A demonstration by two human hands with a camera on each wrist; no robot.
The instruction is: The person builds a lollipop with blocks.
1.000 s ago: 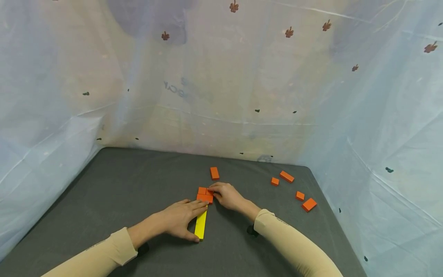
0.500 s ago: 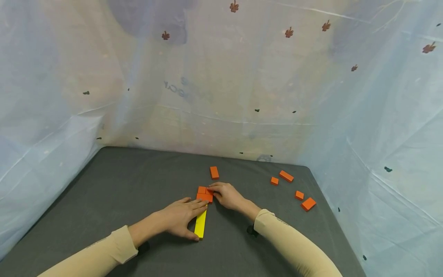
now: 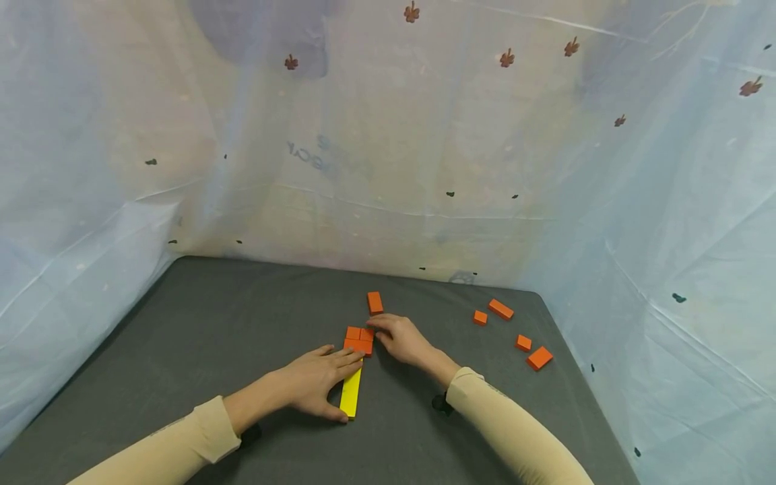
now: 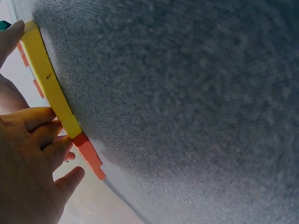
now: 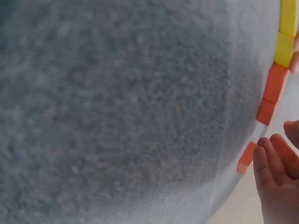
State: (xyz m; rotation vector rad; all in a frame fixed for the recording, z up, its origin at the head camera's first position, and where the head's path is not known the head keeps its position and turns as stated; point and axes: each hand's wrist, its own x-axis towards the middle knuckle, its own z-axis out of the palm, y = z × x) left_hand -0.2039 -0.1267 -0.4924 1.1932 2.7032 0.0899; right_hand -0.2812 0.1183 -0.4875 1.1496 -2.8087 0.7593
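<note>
A yellow bar (image 3: 350,397) lies lengthwise on the dark table, with orange blocks (image 3: 359,345) placed against its far end. My left hand (image 3: 309,387) rests across the yellow bar, fingers outstretched, thumb at its near end. From the left wrist, a shorter yellow piece (image 4: 71,126) shows between the long bar and the orange blocks, by the fingertips. Just right of the orange group is my right hand (image 3: 403,339), its fingers loosely bent and holding nothing. Beyond its fingertips lies a single orange block (image 3: 374,302), which the right wrist view shows behind the fingers.
Several loose orange blocks (image 3: 539,358) lie at the right side of the table (image 3: 254,310). Hanging translucent sheeting (image 3: 364,155) with small leaf marks encloses the table at the back and sides.
My right hand has let go of the small orange block at the group's far right corner and lifted slightly away, toward the lone orange block. The left hand has stayed in place.
</note>
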